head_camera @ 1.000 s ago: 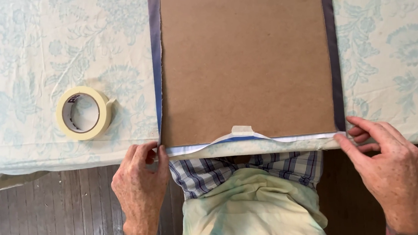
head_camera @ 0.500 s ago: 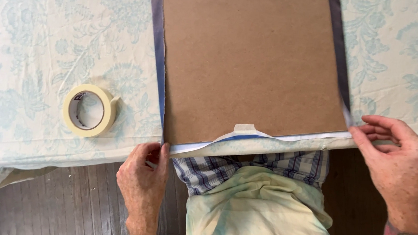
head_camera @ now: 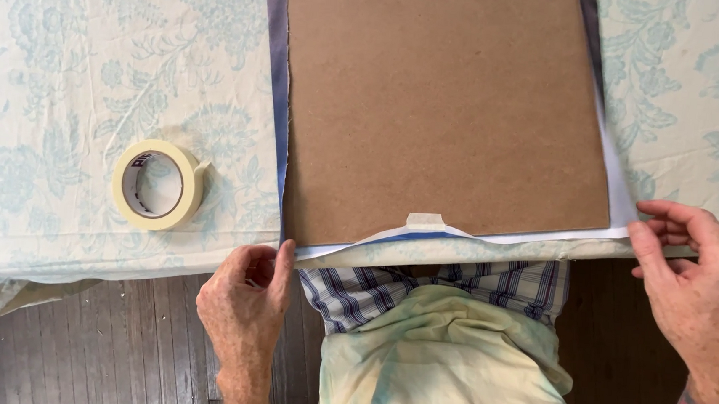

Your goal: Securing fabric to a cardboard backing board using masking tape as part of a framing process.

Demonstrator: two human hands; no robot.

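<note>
A brown board (head_camera: 446,107) lies on a sheet of blue-and-white paper (head_camera: 277,112) at the near edge of the tabletop, with a small tab of tape (head_camera: 425,222) at the middle of its near side. The left hand (head_camera: 244,304) pinches the paper's near-left corner and the right hand (head_camera: 699,289) pinches its near-right corner, the two well apart. A roll of masking tape (head_camera: 158,184) lies flat on the pale flowered tablecloth (head_camera: 74,64), left of the board, near the front edge.

Single head-worn view, looked straight down from close above, faced the table edge (head_camera: 77,262) and brown board (head_camera: 442,106), wooden floor (head_camera: 113,353) below, person's torso beneath.
</note>
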